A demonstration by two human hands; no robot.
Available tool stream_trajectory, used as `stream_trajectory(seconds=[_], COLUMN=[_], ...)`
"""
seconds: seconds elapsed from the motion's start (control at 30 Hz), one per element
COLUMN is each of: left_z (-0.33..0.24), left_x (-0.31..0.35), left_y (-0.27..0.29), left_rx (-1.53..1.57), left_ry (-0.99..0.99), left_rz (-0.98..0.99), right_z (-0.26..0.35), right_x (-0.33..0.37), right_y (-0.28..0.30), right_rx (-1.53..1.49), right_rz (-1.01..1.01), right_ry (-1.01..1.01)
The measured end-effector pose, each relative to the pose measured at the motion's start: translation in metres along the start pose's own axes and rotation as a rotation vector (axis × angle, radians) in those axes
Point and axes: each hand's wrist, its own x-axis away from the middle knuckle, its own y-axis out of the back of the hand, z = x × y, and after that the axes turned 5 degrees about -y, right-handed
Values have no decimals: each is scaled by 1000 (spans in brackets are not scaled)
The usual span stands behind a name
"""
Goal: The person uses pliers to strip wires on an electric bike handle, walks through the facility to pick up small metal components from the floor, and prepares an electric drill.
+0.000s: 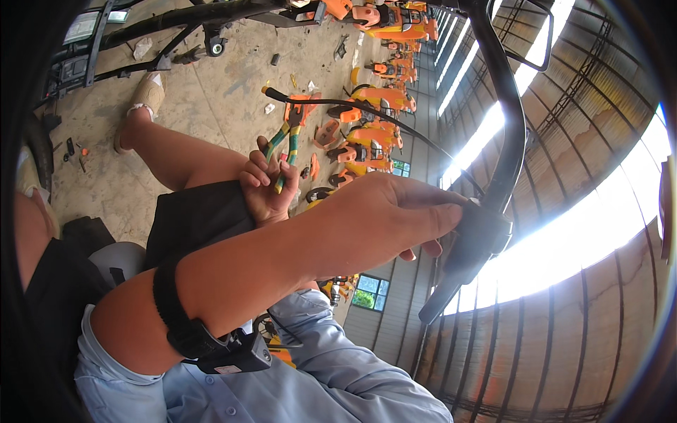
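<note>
Two hands, both busy: right hand (271,187) grasps pliers, fingers curled round the handles; left hand (405,208) grasps a black housing, thumb on the near side. Forearms cross, left in front.

Left to right. Two bare legs (187,151), one at the edge, one bent over the concrete floor (233,92). One black frame (218,13) along the upper left. Dark cloth (201,211), one piece, over the lap. One strap (169,303) round the left arm, with one small black box (243,352) on it. One light blue shirt (310,391), at least two buttons showing.

One pair of pliers (293,144), green-and-yellow handles, head upward, left of the bar. One black cable (395,121), yellow-orange tip at its left end, passes right by the pliers' head; cannot tell whether the two touch. Its other end runs to the housing.

Scooters (374,137), orange and yellow, at least five, lined up behind. Two windows (370,292) in the grey wall. One housing (486,229) on one black handlebar (513,120); one lever (441,299) juts down-left from it. Far right: ribbed panels (564,331), several bright strips.
</note>
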Motion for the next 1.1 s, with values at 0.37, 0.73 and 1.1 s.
stream_trajectory(seconds=[0.37,0.73,1.1], left_z=[2,-2,-6], left_x=[-4,-9,-7], left_y=[-2,4,3], left_rx=[122,168,117], left_ry=[85,70,110], left_rz=[-15,11,1], right_z=[-3,-2,1], right_x=[3,2,5], right_y=[7,9,15], right_rx=[-86,-117,-65], right_rz=[64,19,21], right_ry=[-40,-60,-76])
